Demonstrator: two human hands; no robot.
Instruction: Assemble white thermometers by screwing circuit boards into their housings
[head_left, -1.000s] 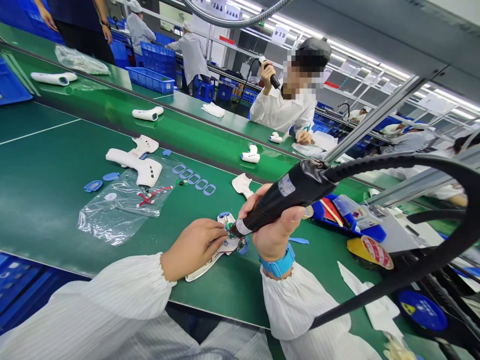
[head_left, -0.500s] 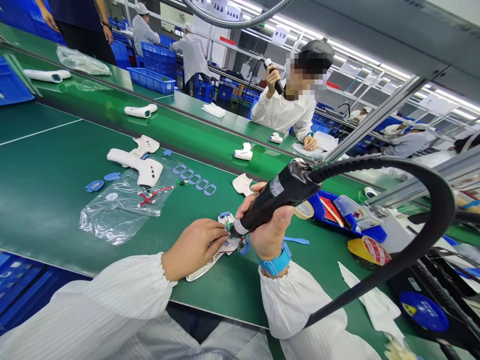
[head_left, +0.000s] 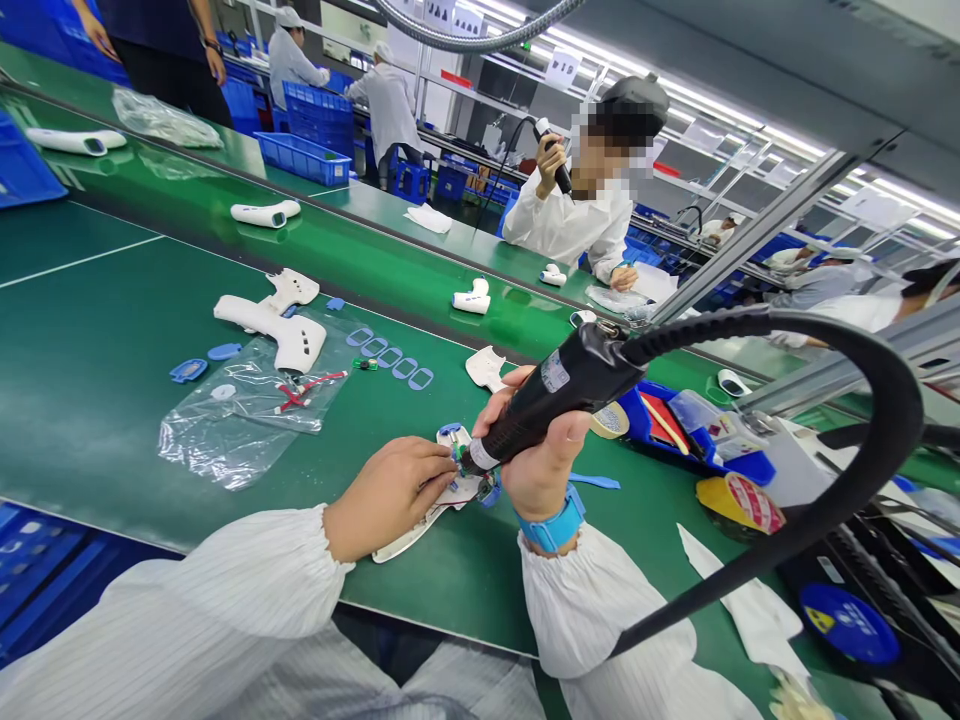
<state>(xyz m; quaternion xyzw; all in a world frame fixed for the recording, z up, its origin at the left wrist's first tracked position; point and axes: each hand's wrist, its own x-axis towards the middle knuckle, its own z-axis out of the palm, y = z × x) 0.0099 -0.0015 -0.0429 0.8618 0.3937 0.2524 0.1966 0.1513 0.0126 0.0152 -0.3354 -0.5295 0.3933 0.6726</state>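
White devices [head_left: 471, 300] slid leftward; right hand [head_left: 546, 470] gripping driver [head_left: 551, 400].

Bright, cool-white overhead light; strip lights [head_left: 716, 108] upper right, near clipping. Shadows soft, mostly faint. Hard specular glints on the clear plastic bag [head_left: 225, 445], pale sheen on the left of the green table [head_left: 97, 400], reflections on the glossy belt [head_left: 360, 260]. Near field reasonably sharp; background soft. Wide-angle stretch toward edges, view tilted. Pixelation over the co-worker's [head_left: 570, 225] face. Detail on the circuit board [head_left: 460, 452] too small to resolve.
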